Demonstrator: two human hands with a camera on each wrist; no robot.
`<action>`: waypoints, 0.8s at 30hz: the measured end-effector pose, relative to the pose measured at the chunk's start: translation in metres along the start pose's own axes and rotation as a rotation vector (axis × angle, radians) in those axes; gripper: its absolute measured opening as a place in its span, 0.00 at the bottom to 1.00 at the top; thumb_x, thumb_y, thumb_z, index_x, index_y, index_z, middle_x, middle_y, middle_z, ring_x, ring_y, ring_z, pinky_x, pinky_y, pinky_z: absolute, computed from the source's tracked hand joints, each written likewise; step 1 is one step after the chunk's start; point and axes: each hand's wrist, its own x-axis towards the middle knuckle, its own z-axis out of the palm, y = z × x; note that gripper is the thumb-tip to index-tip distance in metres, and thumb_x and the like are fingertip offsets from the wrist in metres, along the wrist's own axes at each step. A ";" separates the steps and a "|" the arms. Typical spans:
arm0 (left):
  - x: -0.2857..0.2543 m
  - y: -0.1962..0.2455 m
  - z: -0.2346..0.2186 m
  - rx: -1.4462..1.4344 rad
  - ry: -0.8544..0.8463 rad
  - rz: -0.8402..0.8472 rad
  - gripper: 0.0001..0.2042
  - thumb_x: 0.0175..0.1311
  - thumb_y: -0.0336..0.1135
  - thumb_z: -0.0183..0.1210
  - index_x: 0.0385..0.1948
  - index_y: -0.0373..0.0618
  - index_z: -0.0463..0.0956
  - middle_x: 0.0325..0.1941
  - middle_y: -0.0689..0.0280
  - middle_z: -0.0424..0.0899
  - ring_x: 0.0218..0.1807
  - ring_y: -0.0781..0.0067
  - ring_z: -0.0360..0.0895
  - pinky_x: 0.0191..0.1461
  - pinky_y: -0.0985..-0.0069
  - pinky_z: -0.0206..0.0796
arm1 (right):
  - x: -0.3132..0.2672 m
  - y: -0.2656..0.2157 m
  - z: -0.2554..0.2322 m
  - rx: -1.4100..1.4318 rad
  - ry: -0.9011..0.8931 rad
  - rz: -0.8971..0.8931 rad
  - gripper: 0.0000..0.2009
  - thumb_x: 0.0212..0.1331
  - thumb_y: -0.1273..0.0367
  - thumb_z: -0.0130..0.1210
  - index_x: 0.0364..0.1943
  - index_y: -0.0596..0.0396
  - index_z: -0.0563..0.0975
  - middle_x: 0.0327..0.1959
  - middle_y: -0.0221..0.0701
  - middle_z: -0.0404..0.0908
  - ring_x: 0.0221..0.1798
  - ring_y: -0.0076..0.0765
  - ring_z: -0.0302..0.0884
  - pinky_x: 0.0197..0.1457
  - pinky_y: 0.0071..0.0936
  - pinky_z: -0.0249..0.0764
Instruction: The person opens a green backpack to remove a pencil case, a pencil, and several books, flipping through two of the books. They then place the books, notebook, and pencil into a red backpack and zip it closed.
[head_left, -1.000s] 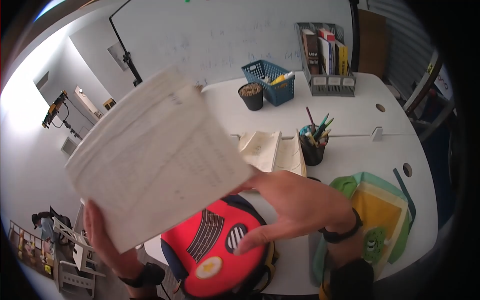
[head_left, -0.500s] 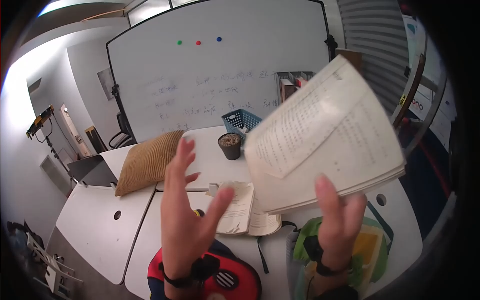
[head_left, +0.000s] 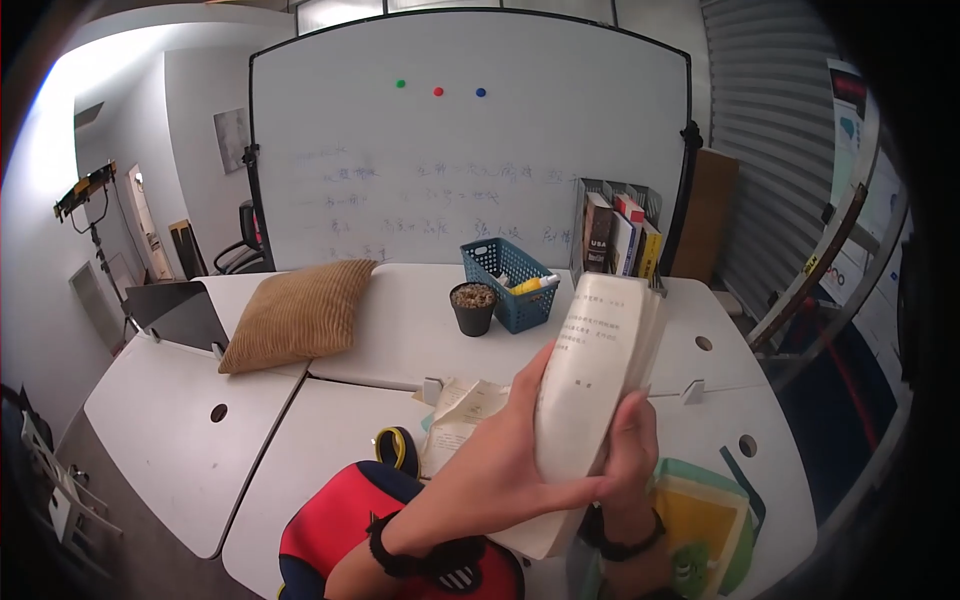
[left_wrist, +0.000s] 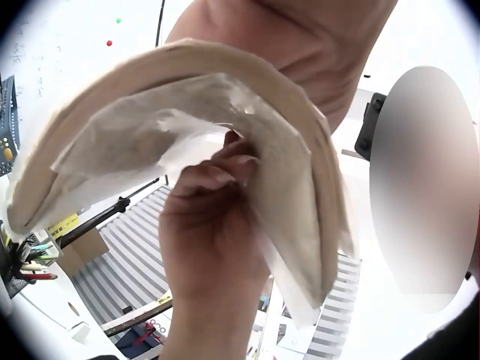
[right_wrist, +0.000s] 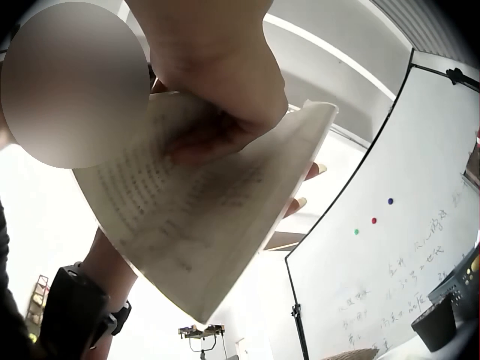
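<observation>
Both hands hold a worn paperback book [head_left: 585,390] upright over the desk, its pages bowed into a deep curve. My left hand [head_left: 500,460] grips it from the left, with the thumb stretched across its lower part. My right hand [head_left: 630,455] holds the opposite side, fingers curled. Seen from the left wrist, the right hand [left_wrist: 214,217] reaches inside the bend of the book [left_wrist: 319,210]. In the right wrist view, left fingertips [right_wrist: 300,204] show past the far edge of the printed page [right_wrist: 187,232]. Behind the left hand lies an open book [head_left: 460,415], partly covered.
A red backpack [head_left: 335,520] sits at the front, and a green and yellow bag [head_left: 705,500] lies to the right. Farther back are a potted plant [head_left: 473,312], a blue basket [head_left: 520,312], a brown cushion [head_left: 300,315] and a file rack with books [head_left: 620,235].
The left hand has let go of the book and taken hold again. The book swung from left to right, then turned upright and bent between both hands. The head view has tilted up.
</observation>
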 end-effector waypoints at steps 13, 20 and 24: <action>-0.007 -0.003 -0.034 -0.106 0.189 -0.007 0.27 0.69 0.43 0.62 0.64 0.37 0.66 0.51 0.48 0.83 0.52 0.54 0.84 0.54 0.66 0.74 | -0.004 -0.010 -0.013 -0.104 0.020 -0.107 0.28 0.75 0.54 0.45 0.57 0.72 0.72 0.51 0.45 0.82 0.49 0.37 0.82 0.53 0.28 0.76; -0.009 -0.010 -0.060 -0.197 0.590 -0.010 0.23 0.68 0.33 0.62 0.61 0.36 0.67 0.56 0.56 0.81 0.53 0.66 0.80 0.56 0.71 0.72 | -0.002 -0.016 -0.012 -0.144 0.083 -0.158 0.28 0.75 0.54 0.45 0.57 0.74 0.71 0.50 0.45 0.82 0.48 0.35 0.81 0.55 0.26 0.75; -0.016 -0.010 -0.058 0.718 0.944 0.165 0.29 0.62 0.30 0.66 0.64 0.37 0.64 0.62 0.51 0.76 0.58 0.55 0.79 0.60 0.66 0.71 | 0.003 -0.009 -0.016 -0.177 0.114 -0.122 0.28 0.75 0.54 0.43 0.58 0.73 0.70 0.49 0.44 0.82 0.49 0.35 0.81 0.55 0.27 0.75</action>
